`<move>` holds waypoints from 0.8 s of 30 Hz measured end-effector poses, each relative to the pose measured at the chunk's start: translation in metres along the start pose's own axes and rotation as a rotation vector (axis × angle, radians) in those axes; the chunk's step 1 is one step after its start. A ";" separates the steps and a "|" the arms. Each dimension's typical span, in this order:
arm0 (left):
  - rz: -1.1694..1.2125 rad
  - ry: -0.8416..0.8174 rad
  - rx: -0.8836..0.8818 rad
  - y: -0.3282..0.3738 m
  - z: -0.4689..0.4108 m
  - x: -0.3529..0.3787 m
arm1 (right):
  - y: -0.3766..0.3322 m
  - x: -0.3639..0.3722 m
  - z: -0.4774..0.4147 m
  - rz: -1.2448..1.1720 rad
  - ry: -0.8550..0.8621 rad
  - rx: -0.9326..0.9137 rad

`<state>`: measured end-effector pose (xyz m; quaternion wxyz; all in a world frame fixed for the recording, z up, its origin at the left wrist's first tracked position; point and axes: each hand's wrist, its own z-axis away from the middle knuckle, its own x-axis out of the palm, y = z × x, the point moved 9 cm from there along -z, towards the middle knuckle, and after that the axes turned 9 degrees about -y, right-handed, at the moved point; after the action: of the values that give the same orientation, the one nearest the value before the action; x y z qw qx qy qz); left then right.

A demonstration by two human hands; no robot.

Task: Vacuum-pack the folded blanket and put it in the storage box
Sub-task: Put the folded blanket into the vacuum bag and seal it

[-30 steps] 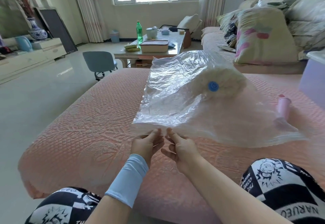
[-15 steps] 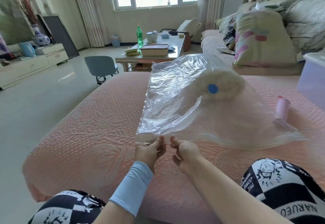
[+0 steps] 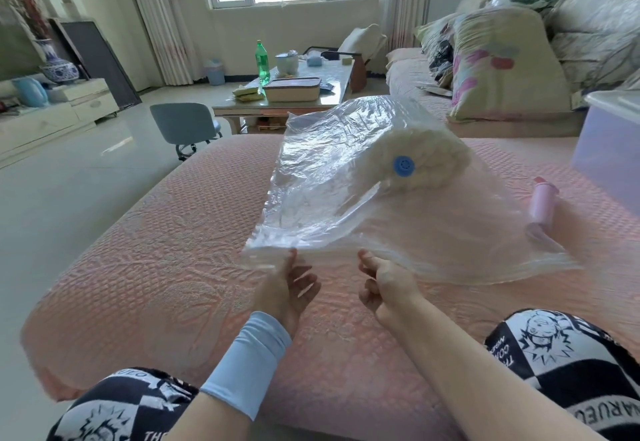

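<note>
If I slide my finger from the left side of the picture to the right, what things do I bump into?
First the blue vase, grey chair, green bottle, round blue cap, pink pump, then the storage box.

A pale blue sleeve (image 3: 247,368) covers the forearm behind the left hand (image 3: 287,288); the right arm is bare, and the trousers (image 3: 568,364) are black-and-white cartoon-print checks.

A clear vacuum bag (image 3: 329,180) with a blue valve (image 3: 403,166) holds a cream blanket (image 3: 438,158). The quilted cover (image 3: 156,267) and pump (image 3: 543,203) are pink; the trousers (image 3: 571,364) are black-and-white checked.
</note>
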<state>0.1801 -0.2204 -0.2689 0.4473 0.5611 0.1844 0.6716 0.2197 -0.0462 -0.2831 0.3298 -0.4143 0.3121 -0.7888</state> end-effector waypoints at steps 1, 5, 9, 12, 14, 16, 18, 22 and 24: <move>-0.016 -0.042 -0.040 -0.004 -0.001 0.009 | 0.001 0.003 0.001 0.005 -0.017 -0.001; -0.174 -0.067 -0.011 -0.018 -0.007 0.033 | 0.014 0.028 0.008 -0.069 -0.120 0.025; -0.171 -0.032 0.008 -0.018 -0.010 0.034 | 0.015 0.034 0.009 -0.091 -0.142 0.011; -0.161 0.019 0.028 -0.019 -0.007 0.032 | 0.012 0.028 0.008 -0.071 -0.085 0.002; -0.139 0.061 0.038 -0.021 -0.003 0.032 | 0.010 0.020 0.006 -0.090 -0.029 0.005; -0.124 0.086 0.048 -0.022 -0.002 0.032 | 0.006 0.013 0.004 -0.118 -0.007 -0.005; -0.118 0.102 0.054 -0.022 -0.002 0.032 | 0.002 0.007 0.002 -0.117 0.001 -0.013; -0.098 0.148 0.071 -0.019 -0.002 0.027 | -0.008 -0.011 -0.002 -0.135 0.054 -0.040; -0.075 0.164 0.086 -0.016 -0.005 0.025 | -0.015 -0.021 -0.004 -0.171 0.074 -0.054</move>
<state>0.1824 -0.1905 -0.2674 0.4312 0.5156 0.2700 0.6895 0.2213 -0.0203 -0.2830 0.2383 -0.4188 0.3085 -0.8202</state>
